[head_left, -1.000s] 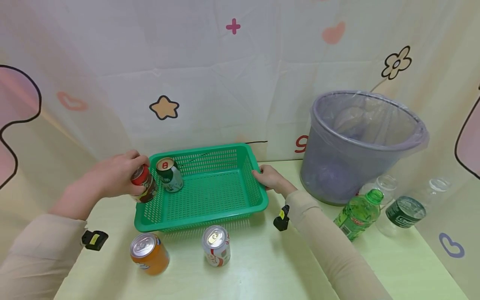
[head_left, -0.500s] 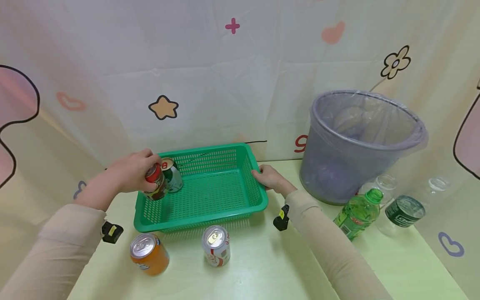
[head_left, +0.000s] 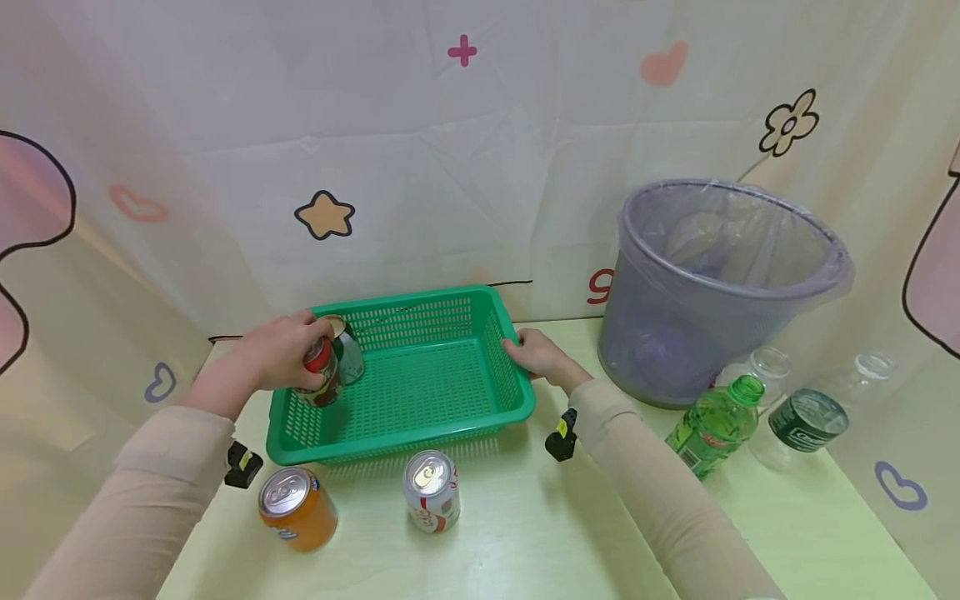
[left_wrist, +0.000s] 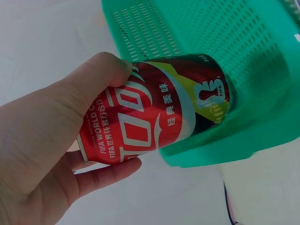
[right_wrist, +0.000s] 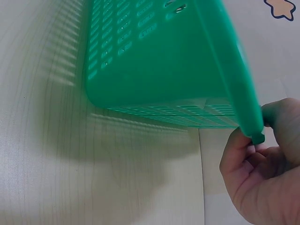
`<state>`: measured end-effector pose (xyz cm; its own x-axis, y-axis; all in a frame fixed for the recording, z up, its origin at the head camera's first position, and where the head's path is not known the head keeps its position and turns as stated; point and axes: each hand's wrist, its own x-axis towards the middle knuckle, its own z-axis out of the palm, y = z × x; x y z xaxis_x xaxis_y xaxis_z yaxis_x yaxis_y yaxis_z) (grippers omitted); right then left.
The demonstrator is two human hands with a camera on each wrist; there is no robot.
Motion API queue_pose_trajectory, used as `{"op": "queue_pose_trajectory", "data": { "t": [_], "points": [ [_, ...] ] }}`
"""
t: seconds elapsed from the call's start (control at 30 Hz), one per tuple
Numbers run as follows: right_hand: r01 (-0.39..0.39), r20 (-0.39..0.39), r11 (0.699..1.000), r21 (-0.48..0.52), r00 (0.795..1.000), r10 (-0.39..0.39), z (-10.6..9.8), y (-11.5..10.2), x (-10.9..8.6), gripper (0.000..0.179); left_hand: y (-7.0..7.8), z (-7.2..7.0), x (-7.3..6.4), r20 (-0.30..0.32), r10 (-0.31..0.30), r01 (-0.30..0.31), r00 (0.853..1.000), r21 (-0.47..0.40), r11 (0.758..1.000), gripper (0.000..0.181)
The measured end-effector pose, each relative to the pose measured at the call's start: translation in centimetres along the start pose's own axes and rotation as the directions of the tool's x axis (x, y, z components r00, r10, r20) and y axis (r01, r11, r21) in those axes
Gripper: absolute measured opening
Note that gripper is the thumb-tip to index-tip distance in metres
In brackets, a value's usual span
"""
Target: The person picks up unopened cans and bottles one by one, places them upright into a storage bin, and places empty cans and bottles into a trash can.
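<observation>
My left hand point(head_left: 288, 354) grips a red cola can point(left_wrist: 140, 112) with thumb and fingers round its upper part. In the head view this can is inside the left end of the green plastic basket point(head_left: 420, 436), in front of a dark green and white can point(head_left: 350, 360) that it partly hides. The can's base is down among the basket's walls in the left wrist view. At the basket's right end, my right hand point(head_left: 538, 354) pinches the rim between thumb and fingers, as the right wrist view point(right_wrist: 267, 164) also shows.
An orange soda can point(head_left: 300, 510) and a white and red can point(head_left: 432, 493) stand in front of the basket. To the right are a lined purple bin point(head_left: 667, 333), a green bottle point(head_left: 716, 425) and clear bottles, one with a dark green label point(head_left: 808, 421). A printed curtain hangs behind.
My left hand has carried the red cola can rightward, from over the basket's left rim to inside it beside the green and white can. My right hand keeps its hold on the rim.
</observation>
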<state>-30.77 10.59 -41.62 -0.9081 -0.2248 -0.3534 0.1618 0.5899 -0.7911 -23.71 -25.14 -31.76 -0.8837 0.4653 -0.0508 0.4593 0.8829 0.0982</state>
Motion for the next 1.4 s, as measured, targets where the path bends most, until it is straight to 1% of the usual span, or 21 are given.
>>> {"op": "queue_pose_trajectory", "data": {
  "t": [0.2,0.37,0.5,0.67,0.9,1.1,1.23,1.4],
  "points": [
    [-0.006,-0.001,1.0,0.005,1.0,0.006,0.0,0.0,0.0,0.035,-0.1,0.8,0.4,0.011,0.01,-0.01,1.0,0.011,1.0,0.053],
    [0.005,0.0,1.0,0.005,1.0,-0.005,0.0,0.1,0.0,0.035,-0.1,1.6,0.8,0.022,0.015,-0.016,1.0,0.028,0.999,0.048],
    [0.004,0.001,1.0,0.008,1.0,-0.004,0.0,0.2,0.1,0.035,-0.1,2.2,1.0,0.029,0.017,-0.018,0.999,0.024,1.0,0.046],
    [0.002,0.003,1.0,0.013,1.0,-0.002,0.0,0.2,0.2,0.035,-0.1,2.9,1.2,0.059,0.007,-0.009,0.998,0.024,1.0,0.049],
    [0.007,-0.009,1.0,0.009,1.0,-0.007,0.0,0.2,0.1,0.034,-0.1,3.6,1.5,0.099,-0.025,0.022,0.995,0.033,0.999,0.053],
    [0.009,-0.01,1.0,0.007,1.0,-0.009,0.0,0.2,0.1,0.034,-0.2,4.4,1.7,0.119,-0.025,0.019,0.993,0.052,0.998,0.055],
    [0.007,-0.001,1.0,0.018,1.0,-0.007,0.1,0.1,0.0,0.034,-0.2,4.8,1.6,0.131,-0.038,0.034,0.991,0.033,0.999,0.055],
    [0.004,-0.006,1.0,0.017,1.0,-0.004,0.1,-0.1,-0.1,0.034,-0.2,5.0,1.6,0.128,-0.041,0.04,0.991,0.018,0.999,0.054]
  ]
}}
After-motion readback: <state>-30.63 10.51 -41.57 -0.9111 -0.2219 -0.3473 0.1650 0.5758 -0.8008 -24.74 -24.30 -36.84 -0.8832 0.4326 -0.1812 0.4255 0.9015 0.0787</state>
